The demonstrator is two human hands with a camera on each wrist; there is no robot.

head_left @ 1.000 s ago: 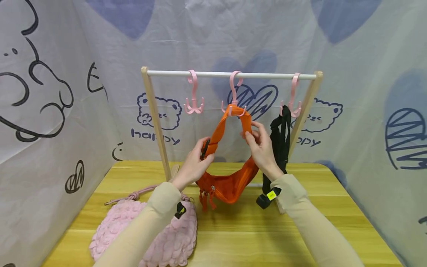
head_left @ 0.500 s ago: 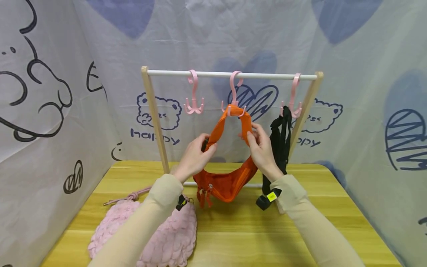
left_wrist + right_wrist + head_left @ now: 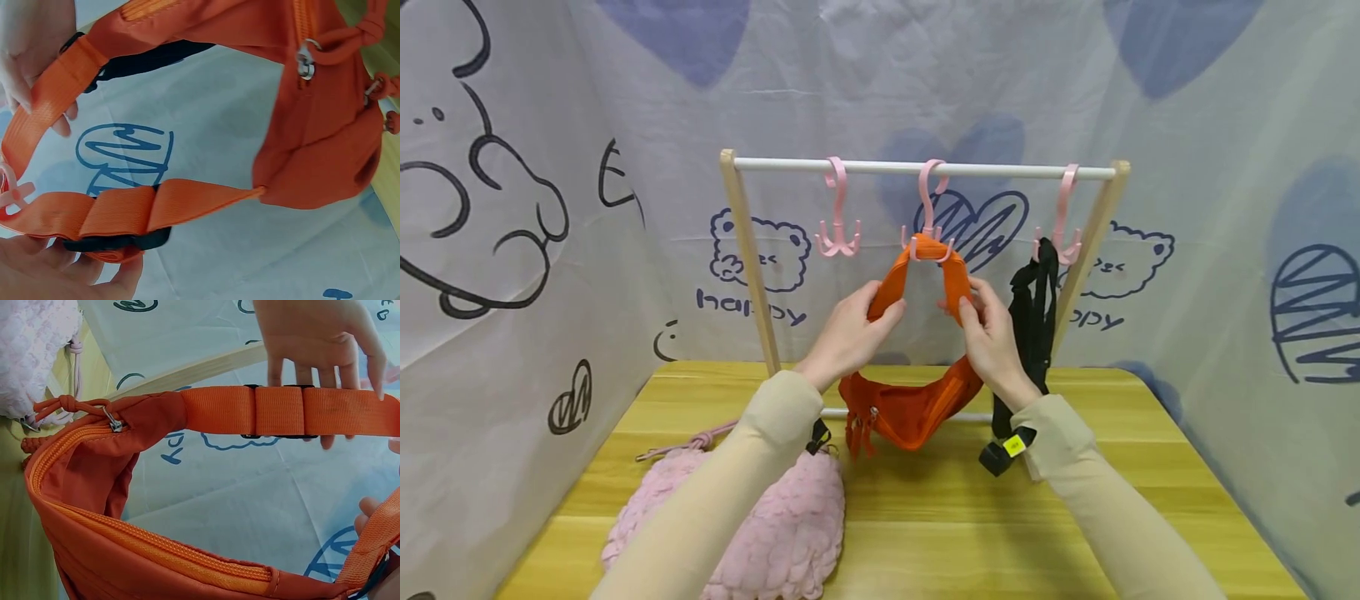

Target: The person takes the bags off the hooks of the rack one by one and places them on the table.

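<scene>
An orange waist bag (image 3: 910,414) hangs by its strap (image 3: 931,248) from the middle pink hook hanger (image 3: 927,204). In the head view my left hand (image 3: 852,332) holds the left side of the strap between thumb and fingers. The left wrist view shows its fingers (image 3: 128,275) under the strap beside a black buckle (image 3: 119,241). Opposite, my right hand (image 3: 991,337) pinches the right side of the strap below the hook. The bag's body droops below both hands, its zipper (image 3: 187,550) facing up in the right wrist view.
A white rail (image 3: 1000,171) on wooden posts carries the hangers. The left pink hanger (image 3: 838,237) holds nothing. A black strapped item (image 3: 1033,325) hangs at the right, close to my right hand. A puffy pink bag (image 3: 790,533) lies on the wooden table (image 3: 970,542) under my left arm.
My left hand has slid up and to the right along the strap, now covering the black buckle in the head view. My right hand has barely moved; the bag stays on the hook.
</scene>
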